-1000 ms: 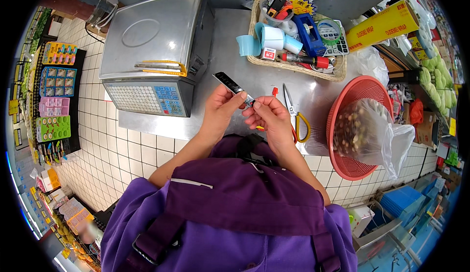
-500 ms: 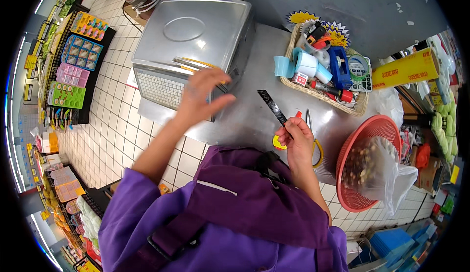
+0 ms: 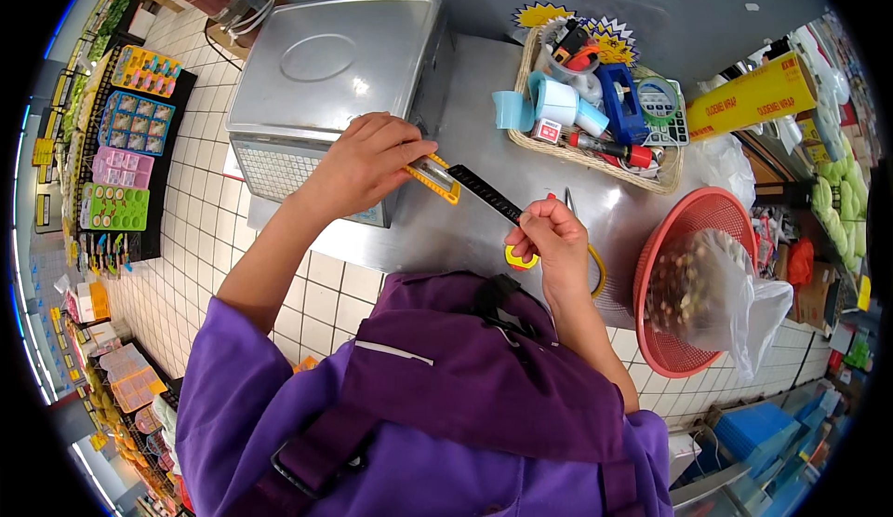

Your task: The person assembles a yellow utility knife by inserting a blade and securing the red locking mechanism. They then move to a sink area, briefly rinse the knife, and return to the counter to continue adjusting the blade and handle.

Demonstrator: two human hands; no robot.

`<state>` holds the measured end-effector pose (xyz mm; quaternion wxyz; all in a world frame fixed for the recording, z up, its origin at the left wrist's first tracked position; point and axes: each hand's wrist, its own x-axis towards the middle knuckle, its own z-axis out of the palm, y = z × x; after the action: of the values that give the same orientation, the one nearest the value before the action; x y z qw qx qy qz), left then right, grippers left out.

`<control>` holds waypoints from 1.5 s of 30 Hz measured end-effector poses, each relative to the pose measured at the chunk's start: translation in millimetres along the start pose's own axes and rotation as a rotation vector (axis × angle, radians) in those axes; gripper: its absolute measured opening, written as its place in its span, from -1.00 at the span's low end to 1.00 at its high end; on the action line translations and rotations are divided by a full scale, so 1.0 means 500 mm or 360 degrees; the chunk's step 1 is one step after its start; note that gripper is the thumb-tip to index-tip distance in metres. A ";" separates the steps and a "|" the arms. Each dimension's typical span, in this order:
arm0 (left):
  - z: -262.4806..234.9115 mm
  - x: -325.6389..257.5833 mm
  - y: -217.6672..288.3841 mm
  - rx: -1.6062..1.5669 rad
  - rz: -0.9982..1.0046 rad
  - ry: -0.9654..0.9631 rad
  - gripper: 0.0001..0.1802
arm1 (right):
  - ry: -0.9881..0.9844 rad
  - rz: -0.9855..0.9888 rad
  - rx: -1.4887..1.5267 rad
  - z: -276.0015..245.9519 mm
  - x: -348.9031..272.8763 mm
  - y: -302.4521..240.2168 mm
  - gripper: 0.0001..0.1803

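Note:
My left hand (image 3: 367,168) is closed around a yellow utility knife (image 3: 434,182), whose front end points toward my right hand. Between the thumb and fingers of my right hand (image 3: 551,238) is a long black segmented snap-off blade (image 3: 486,194), slanting up to the left. The far end of the blade lies right at the knife's front end; whether it sits inside the knife I cannot tell. Below my right hand lie a yellow roundish thing (image 3: 519,257), partly hidden, and scissors (image 3: 597,273) with a yellow handle.
A metal-topped boxy machine with a keypad (image 3: 335,61) stands left on the steel counter (image 3: 470,126). Behind my right hand is a wicker basket (image 3: 609,174) of tapes, a calculator and tools. A red plastic basket (image 3: 642,317) holding a clear bag (image 3: 744,298) stands at right.
My left hand, open above the machine's front edge before, has closed on the utility knife and brought it beside the blade. My right hand still pinches the blade.

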<state>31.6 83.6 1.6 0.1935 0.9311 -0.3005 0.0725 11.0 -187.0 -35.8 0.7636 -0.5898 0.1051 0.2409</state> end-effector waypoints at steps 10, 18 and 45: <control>0.001 0.026 0.008 0.0104 0.0015 0.0021 -0.52 | 0.0051 -0.0038 0.0003 -0.026 -0.014 0.003 -0.98; -0.001 0.038 0.011 0.0142 0.0060 0.0001 -0.51 | 0.0038 0.0013 0.0005 -0.032 -0.015 0.002 -0.98; 0.006 0.060 0.016 0.0159 0.0123 -0.0004 -0.53 | -0.0015 0.0039 0.0015 -0.033 -0.010 0.000 -0.99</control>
<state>51.0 60.3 8.8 0.1435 0.9275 -0.3324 0.0935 8.7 -204.1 -38.3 0.7638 -0.5837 0.1100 0.2525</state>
